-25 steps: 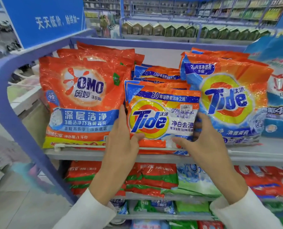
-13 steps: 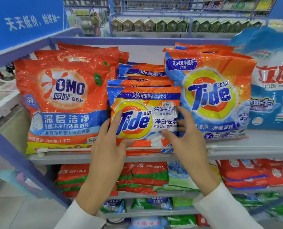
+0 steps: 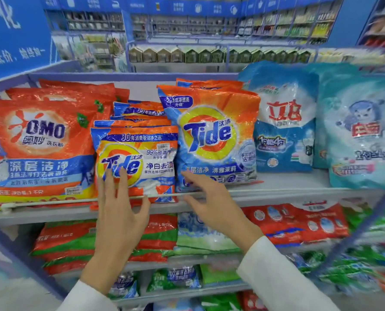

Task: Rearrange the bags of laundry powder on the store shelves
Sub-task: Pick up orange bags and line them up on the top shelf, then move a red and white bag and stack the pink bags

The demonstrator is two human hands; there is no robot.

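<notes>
Both hands no longer grip the small Tide bag [image 3: 142, 162].
Left hand [image 3: 119, 212], right hand [image 3: 211, 205] spread open; bag stands on shelf [image 3: 288, 187] beside OMO bag [image 3: 39, 149].

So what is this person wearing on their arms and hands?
The left hand and right hand are bare: no gloves, rings or watch show. Plain white long sleeves, the left sleeve and right sleeve, cover both arms down to the wrists.
</notes>
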